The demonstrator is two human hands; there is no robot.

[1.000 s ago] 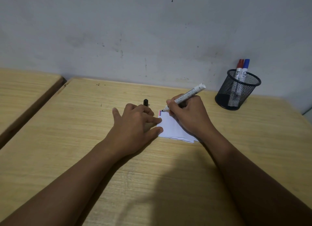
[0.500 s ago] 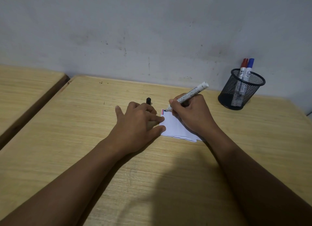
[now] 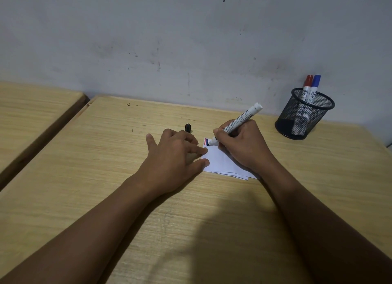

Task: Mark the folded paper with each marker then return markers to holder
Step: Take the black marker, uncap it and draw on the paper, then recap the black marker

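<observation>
While our right hand (image 3: 244,146) pinches the marker (image 3: 239,120), tip on the folded paper (image 3: 220,163), we should stroke lightly. Our left hand (image 3: 171,156), fingers curled, pins the edge.

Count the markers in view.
3: red-capped marker and blue-capped marker stand in the mesh holder; the third marker is in the right hand, tip on the folded paper.

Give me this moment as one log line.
step: marking; right hand: grips marker, tip on folded paper; left hand: steadies paper, black cap by fingers; holder: red marker, blue marker
</observation>
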